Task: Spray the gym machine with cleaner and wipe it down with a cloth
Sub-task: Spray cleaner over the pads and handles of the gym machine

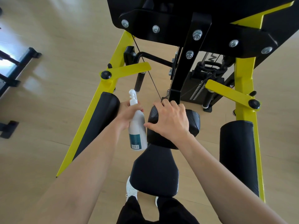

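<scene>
Head view: our catalogue of the scene, places given from the seat (pixel 155 175).

- Spray bottle (pixel 137 126): white with a teal label, just beyond the seat on its left, nozzle pointing away from us. Our left hand (pixel 124 117) wraps the neck, fingers curled round it near the trigger.
- Back pad (pixel 192 120): black, directly beyond the seat and touching its far edge. Our right hand (pixel 171 120) lies on it, fingers spread, fingertips reaching its far edge, thumb out toward the bottle. The surface under the palm looks creased; we cannot tell whether a dark cloth lies there.
- Arm pads: one left of the seat (pixel 103 113), one right of it (pixel 237 151), each mounted on the yellow frame (pixel 90 123).
- Cable (pixel 150 78): thin, running down beyond the back pad.
- Weight stack (pixel 194 92): farther beyond the seat, to its right.
- Shoe (pixel 131 189): white, at the near left corner of the seat.

Step in hand, as we judge it: spraying or about to spray, with the back pad as the surface being worked.

The next move calls for turning the nozzle toward the pad, clear of our right hand, then wiping.

Room: open floor (pixel 56 62) lies left of the seat beyond the frame. Between the arm pads the gap is narrow, and the cable and black upright crowd the far edge of the back pad.
</scene>
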`<state>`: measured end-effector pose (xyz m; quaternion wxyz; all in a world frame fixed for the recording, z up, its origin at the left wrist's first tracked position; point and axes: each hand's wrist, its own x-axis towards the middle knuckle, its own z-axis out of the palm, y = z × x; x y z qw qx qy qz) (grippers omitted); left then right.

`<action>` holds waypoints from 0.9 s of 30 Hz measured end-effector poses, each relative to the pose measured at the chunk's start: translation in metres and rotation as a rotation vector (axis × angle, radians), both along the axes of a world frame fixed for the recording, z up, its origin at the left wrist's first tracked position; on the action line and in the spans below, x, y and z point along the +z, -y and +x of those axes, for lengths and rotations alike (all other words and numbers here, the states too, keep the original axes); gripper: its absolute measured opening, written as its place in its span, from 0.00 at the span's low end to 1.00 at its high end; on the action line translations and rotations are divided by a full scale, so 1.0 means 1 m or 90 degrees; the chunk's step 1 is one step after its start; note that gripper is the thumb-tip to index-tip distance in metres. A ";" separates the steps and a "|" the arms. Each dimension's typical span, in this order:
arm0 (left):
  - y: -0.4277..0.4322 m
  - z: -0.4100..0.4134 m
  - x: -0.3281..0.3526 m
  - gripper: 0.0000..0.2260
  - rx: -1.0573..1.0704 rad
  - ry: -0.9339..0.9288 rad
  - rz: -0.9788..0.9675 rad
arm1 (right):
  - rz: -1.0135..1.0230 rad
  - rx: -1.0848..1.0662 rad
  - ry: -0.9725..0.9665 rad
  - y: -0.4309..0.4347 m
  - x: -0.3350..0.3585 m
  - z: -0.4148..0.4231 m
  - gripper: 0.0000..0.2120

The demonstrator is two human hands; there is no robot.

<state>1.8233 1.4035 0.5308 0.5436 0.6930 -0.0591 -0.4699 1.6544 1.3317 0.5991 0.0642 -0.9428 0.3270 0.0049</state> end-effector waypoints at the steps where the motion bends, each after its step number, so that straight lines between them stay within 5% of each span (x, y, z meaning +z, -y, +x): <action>1: -0.002 0.000 -0.001 0.08 0.004 -0.008 -0.002 | 0.000 0.001 0.000 0.000 0.000 0.000 0.35; 5: -0.012 -0.009 0.003 0.19 -0.012 0.013 0.024 | 0.005 0.002 0.005 0.000 0.000 0.000 0.35; 10: -0.039 -0.029 0.013 0.06 0.025 0.078 0.063 | -0.002 0.012 0.004 0.001 0.001 0.000 0.36; 16: -0.091 -0.066 0.032 0.17 -0.024 0.124 0.089 | -0.017 0.037 0.036 -0.002 0.001 -0.005 0.36; 22: -0.142 -0.104 0.022 0.06 -0.133 0.166 0.113 | 0.075 -0.002 0.123 0.001 0.010 -0.038 0.31; 27: -0.166 -0.123 0.020 0.22 -0.260 0.130 0.043 | 0.101 -0.169 0.176 -0.017 0.002 -0.092 0.26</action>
